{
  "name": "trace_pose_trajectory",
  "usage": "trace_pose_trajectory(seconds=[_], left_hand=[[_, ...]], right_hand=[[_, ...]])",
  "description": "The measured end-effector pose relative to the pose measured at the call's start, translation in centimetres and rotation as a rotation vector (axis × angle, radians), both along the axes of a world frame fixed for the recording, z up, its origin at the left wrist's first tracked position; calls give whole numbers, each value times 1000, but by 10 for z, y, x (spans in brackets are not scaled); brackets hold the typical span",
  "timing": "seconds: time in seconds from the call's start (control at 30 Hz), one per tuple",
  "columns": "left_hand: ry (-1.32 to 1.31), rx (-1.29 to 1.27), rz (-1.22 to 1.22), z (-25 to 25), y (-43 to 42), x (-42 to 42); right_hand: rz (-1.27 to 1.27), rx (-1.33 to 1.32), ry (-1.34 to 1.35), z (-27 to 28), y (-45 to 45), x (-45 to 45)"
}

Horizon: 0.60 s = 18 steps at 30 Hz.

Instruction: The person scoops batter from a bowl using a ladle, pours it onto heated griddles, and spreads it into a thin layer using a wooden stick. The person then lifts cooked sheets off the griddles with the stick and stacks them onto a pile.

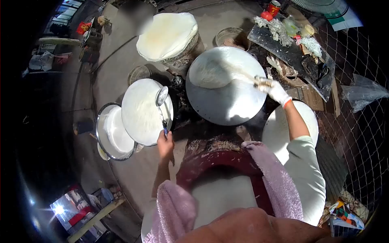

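My bare left hand [165, 145] is closed round the dark handle of a metal ladle [162, 96]. The ladle's bowl hangs over a tilted round white disc [139, 115]. Beside that disc stands a dark-rimmed pot [106, 141] with white liquid in it. My right hand [272, 88], in a white glove with an orange cuff, is closed at the right edge of a large round griddle [227, 107]. From its fingers a thin pale stick [242, 72] appears to reach over the griddle; its far end is blurred. A whitish layer covers the griddle's surface.
A stack of thin pale flatbreads [168, 36] rests on a round stand behind. Another round pale surface [275, 135] lies under my right arm. A dark board [291, 52] with plastic bags and a red can stands at the back right, near wire netting [360, 109].
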<state>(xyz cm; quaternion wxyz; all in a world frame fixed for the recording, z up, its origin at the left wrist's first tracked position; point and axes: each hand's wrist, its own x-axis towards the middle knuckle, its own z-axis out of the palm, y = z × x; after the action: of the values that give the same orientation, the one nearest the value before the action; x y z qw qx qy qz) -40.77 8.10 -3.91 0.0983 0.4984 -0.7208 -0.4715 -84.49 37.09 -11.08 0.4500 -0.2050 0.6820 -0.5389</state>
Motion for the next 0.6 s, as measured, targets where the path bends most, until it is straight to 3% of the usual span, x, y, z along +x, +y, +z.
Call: trace_pose_trajectory(seconds=[0.03,0.1,0.17,0.23,0.3,0.33,0.37,0.43,0.5,0.53,0.6], left_hand=[[-22,-92,-50,-7,-8,-4],[-67,-276,-154,-28,-28,-12],[-81,-359,-242,-13,-34,-42],[-102,-390,-268,-22,-43,-63],[-110,-450,-372,-35,-53,-81],[-156,-452,-419,-38,-57,-89],[-200,-456,-467,-41,-59,-98],[-258,-514,-538,-35,-56,-109],[-318,-580,-625,-32,-54,-108],[-339,-599,-670,-29,-53,-105],[-365,-605,-719,-21,-49,-87]], right_hand=[[15,51,135,-1,-10,-9],[100,-91,-203,3,-23,-6],[226,68,-215,-17,-16,9],[164,137,-303,0,6,27],[228,260,-196,12,26,20],[160,97,-106,18,31,19],[65,-8,-189,3,37,12],[-17,36,135,5,19,7],[176,161,176,18,-3,8],[122,-87,-56,26,-5,22],[169,5,-119,31,-9,40]])
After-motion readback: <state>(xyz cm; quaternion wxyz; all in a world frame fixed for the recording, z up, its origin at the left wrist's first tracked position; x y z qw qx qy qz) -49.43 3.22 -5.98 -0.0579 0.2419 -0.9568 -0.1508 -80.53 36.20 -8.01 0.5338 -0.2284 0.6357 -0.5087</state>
